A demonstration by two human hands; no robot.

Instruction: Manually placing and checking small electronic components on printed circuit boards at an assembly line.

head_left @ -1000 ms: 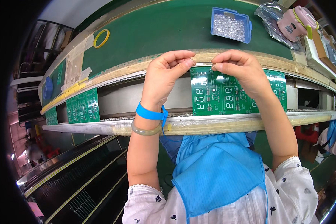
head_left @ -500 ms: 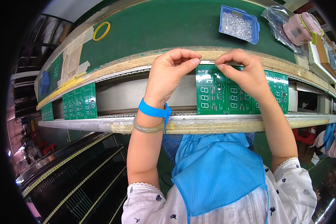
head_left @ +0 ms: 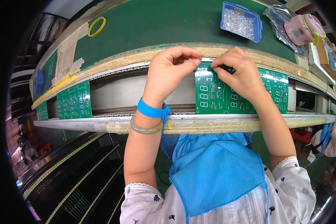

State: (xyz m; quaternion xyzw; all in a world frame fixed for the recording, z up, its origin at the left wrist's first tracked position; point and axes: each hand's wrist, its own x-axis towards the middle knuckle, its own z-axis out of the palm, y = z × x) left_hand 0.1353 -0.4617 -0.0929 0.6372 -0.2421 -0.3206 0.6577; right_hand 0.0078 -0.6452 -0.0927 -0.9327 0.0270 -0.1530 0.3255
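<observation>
A green circuit board panel with white digit displays lies across the rails of the conveyor track in front of me. Over its far left corner, my left hand is closed in a pinch, thumb against forefinger. My right hand pinches too, its fingertips at the panel's far edge and close to the left ones. Whatever either pinch holds is too small or hidden to make out. The right hand covers part of the panel. A blue wrist strap and a bangle are on my left wrist.
More green boards lie along the track at left. On the green bench beyond are a yellow tape ring, a blue bin of small clear parts and a pink container. A black rack stands lower left; another person is at far right.
My right hand has shifted slightly left along the panel's far edge, its fingers curling more. My left hand has barely moved. The boards at left appear a little farther left.
</observation>
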